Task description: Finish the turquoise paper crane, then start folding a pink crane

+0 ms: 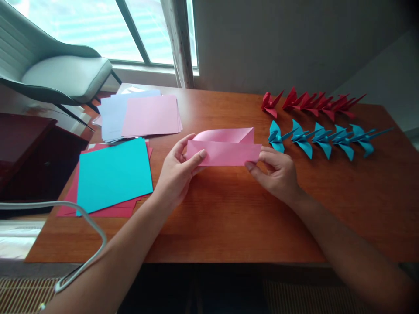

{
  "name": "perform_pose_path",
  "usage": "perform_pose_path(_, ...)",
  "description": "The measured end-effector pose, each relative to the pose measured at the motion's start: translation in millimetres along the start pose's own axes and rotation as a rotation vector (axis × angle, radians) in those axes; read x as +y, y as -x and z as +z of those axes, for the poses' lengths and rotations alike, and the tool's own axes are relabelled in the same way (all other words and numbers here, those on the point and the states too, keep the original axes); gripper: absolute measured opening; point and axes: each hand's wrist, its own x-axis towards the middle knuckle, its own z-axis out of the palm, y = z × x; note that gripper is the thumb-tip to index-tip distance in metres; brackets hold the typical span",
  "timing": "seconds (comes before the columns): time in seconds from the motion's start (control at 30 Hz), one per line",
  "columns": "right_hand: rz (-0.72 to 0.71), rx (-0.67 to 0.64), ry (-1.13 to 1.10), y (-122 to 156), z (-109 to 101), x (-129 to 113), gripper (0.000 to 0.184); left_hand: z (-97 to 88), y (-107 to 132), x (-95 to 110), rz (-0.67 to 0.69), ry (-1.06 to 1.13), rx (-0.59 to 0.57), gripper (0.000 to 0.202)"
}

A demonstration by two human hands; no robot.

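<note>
A sheet of pink paper (224,153), partly folded with a loose flap curling up behind its front layer, is held above the wooden table. My left hand (180,168) grips its left end, the thumb across the front and the fingers behind. At the lower right corner, my right hand (276,172) pinches the paper between thumb and fingers. Just beyond my right hand stands a row of blue folded paper cranes (322,138). Behind them is a row of red paper cranes (319,104).
On the left of the table (229,235) lie blue sheets (114,174) over red ones. Pale pink and light blue sheets (150,115) are stacked behind. A white cable (94,224) loops beside my left forearm. A chair (65,74) stands near the window.
</note>
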Motion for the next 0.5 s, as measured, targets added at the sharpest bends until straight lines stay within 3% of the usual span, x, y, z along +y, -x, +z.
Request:
perform_pose_path(0.13, 0.064, -0.032, -0.053, -1, 1, -2, 0.004, -0.4, 2, 0, 0.09, -0.085, 0.015, 0.037)
perform_pose_path(0.27, 0.211, 0.139, -0.279, -5, 3, -7, 0.047, -0.3, 3, 0, 0.146, -0.143, 0.017, 0.021)
perform_pose_path(0.33, 0.313, 0.149, -0.405, -6, 5, -7, 0.063, -0.2, 3, -1, 0.144, -0.143, 0.014, 0.021)
perform_pose_path(0.4, 0.41, 0.088, -0.52, -7, 8, -5, 0.058, -0.1, 3, -3, 0.135, -0.151, 0.018, 0.024)
perform_pose_path(0.5, 0.495, 0.048, -0.588, -4, 12, -2, 0.032, 0.0, 4, -4, 0.132, -0.211, 0.01, 0.029)
